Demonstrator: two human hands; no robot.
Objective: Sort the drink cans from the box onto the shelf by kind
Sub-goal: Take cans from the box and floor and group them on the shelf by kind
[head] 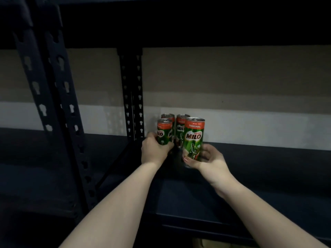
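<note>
Dim storage room, pale wall behind a dark metal rack; dark shelf board runs across the view, slotted upright post at the back, a nearer post at left. Four green-and-red Milo cans clustered on the shelf just right of the back post, all upright. Left hand wraps the front-left can low on its body, fingers curled round it, thumb side hidden. Right hand grips the front-right can near its base, thumb across the front, fingers curled behind it. Whether this can's base touches the board cannot be told. Just beyond the left fingers stands a back-left can; beyond the right thumb, a back-right can, partly hidden by the held one. Both forearms reach in from below.
</note>
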